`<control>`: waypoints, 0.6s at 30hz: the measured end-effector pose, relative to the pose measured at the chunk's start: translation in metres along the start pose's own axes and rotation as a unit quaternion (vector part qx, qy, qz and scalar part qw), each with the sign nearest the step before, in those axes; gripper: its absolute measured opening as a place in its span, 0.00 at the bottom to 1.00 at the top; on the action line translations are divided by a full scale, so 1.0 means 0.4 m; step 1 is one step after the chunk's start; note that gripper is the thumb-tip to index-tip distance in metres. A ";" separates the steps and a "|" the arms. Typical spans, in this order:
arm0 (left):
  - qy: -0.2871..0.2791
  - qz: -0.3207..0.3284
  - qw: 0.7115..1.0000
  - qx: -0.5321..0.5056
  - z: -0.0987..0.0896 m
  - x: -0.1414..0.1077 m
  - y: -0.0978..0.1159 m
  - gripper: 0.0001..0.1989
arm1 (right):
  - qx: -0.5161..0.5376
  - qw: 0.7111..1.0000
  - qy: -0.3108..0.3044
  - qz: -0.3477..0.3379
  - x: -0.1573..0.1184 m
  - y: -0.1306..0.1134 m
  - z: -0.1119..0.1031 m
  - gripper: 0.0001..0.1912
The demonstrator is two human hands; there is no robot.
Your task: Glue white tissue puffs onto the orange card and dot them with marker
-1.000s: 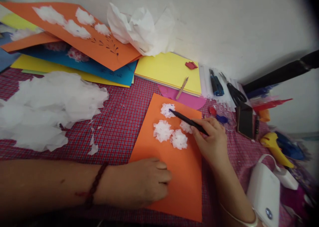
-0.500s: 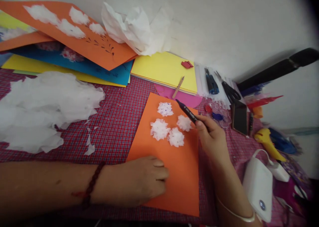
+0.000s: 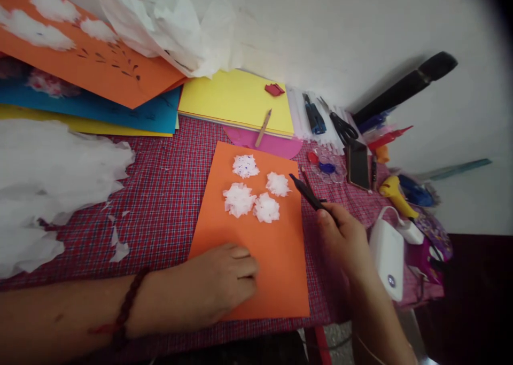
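An orange sheet of paper (image 3: 276, 269) lies on the checked cloth, with several ruffled white paper flowers (image 3: 239, 199) on its upper half. One flower (image 3: 246, 165) has small blue specks. My left hand (image 3: 218, 282) rests on the sheet's lower left part with its fingers curled under; what is beneath them, if anything, is hidden. Beyond the sheet's right edge, my right hand (image 3: 347, 237) is closed round a black marker pen (image 3: 306, 191). The marker's tip points up and left, near the rightmost flower.
White paper pieces (image 3: 52, 178) lie at left. Behind are decorated orange card (image 3: 132, 90), crumpled white paper (image 3: 176, 33), and yellow sheets (image 3: 236, 95) with a short pencil-like stick (image 3: 263, 127). A cutter (image 3: 315, 114), scissors (image 3: 342, 127), phone (image 3: 358, 164) and white device (image 3: 387, 258) stand right.
The view has shifted, so most things sit further left. My right hand and the marker have moved off the orange sheet to its right side. My left hand stays on the paper.
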State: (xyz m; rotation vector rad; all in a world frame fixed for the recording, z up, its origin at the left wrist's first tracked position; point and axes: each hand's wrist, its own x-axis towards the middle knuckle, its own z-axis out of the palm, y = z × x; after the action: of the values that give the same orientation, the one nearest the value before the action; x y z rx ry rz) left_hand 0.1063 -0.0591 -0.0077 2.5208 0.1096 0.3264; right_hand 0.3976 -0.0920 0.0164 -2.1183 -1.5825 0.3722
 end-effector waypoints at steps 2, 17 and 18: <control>0.005 0.001 1.000 0.004 0.002 0.000 0.000 0.04 | -0.025 1.000 -0.005 -0.005 -0.018 0.011 0.012 0.18; -0.001 -0.003 1.000 0.013 0.006 0.000 0.000 0.04 | -0.050 0.992 -0.049 -0.105 -0.006 0.024 0.037 0.15; -0.003 -0.003 1.000 0.012 0.007 -0.001 0.000 0.04 | -0.057 0.991 -0.047 -0.108 -0.006 0.027 0.038 0.15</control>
State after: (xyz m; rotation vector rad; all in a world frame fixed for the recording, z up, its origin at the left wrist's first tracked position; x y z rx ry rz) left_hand 0.1068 -0.0606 -0.0098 2.5454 0.1200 0.3166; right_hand 0.3987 -0.0939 -0.0022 -2.0097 -1.9068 0.3184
